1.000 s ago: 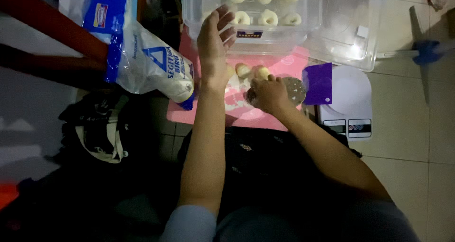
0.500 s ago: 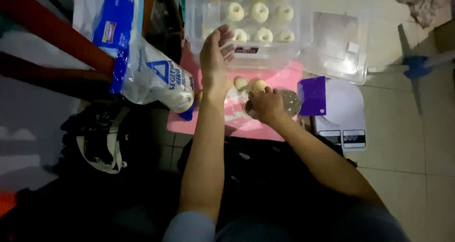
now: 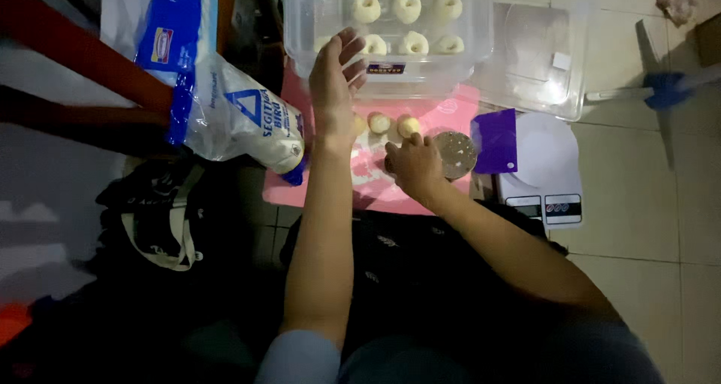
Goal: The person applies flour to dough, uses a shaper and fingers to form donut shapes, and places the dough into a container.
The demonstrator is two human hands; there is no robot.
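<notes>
Dough ball (image 3: 408, 125) | right hand (image 3: 411, 164) touching | left hand (image 3: 336, 91) raised, empty

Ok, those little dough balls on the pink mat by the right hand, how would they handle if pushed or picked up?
The dough balls look round, so a push probably rolls them. They seem soft and likely dent under a firm pinch. Small, so probably light.
</notes>
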